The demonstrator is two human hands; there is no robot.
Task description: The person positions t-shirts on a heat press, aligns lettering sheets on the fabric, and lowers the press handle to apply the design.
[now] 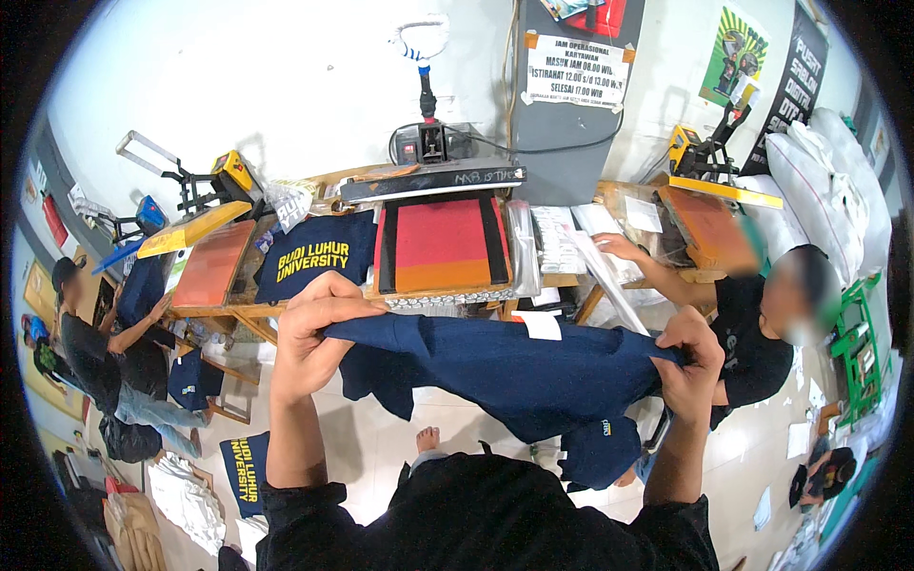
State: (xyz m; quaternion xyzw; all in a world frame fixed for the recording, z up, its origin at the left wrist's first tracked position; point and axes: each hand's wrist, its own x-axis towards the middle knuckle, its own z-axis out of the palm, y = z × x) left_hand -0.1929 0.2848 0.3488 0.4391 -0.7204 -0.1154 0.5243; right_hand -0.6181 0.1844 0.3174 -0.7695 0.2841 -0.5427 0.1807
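Note:
A navy fabric garment [505,376] is stretched horizontally in front of me, sagging in loose folds, with a white label [538,325] on its top edge. My left hand [309,338] is closed on its left end, thumb over the top. My right hand [687,366] pinches the right end. Just beyond it on the wooden bench is a heat press with a red-and-orange lower pad [440,243] and a raised dark upper plate [428,181]. Left of the pad lies a folded navy shirt [343,228] with yellow printing.
Co-workers stand at left [95,362] and right [762,371]; the right one's hand [619,246] reaches onto the bench. Other presses [228,171] [705,152] flank mine. Folded printed garments [243,476] and white piles [186,495] lie low at left; white sacks [824,190] are stacked at right.

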